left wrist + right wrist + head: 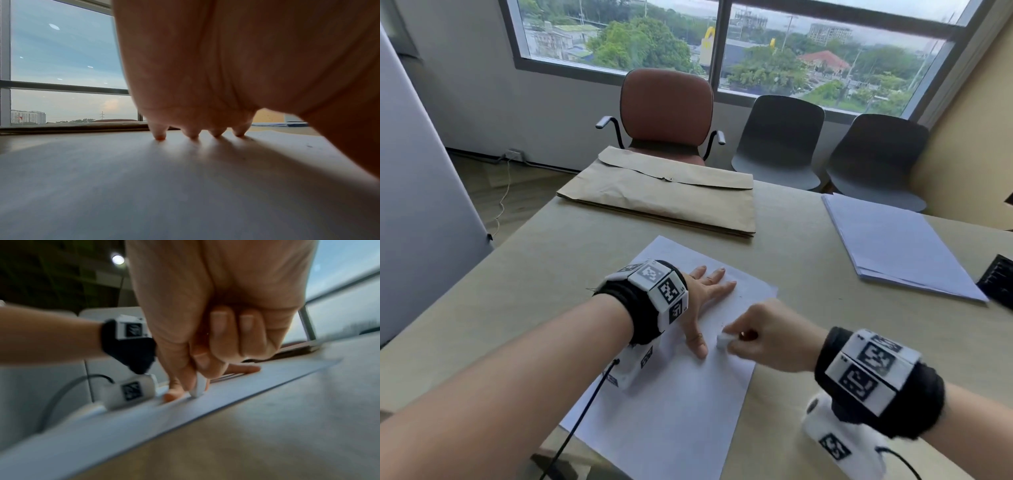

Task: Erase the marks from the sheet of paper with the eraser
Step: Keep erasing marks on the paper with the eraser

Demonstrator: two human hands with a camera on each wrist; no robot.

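A white sheet of paper lies on the beige table in front of me. My left hand lies flat on it with fingers spread, and the fingertips press down on the sheet. My right hand pinches a small white eraser between thumb and fingers, its lower end touching the paper just right of my left thumb. In the right wrist view the eraser meets the sheet. Faint specks show near the sheet's right edge.
A brown envelope lies at the far side of the table. A stack of white paper sits at the right, with a black object beside it. Chairs stand beyond the table under the window.
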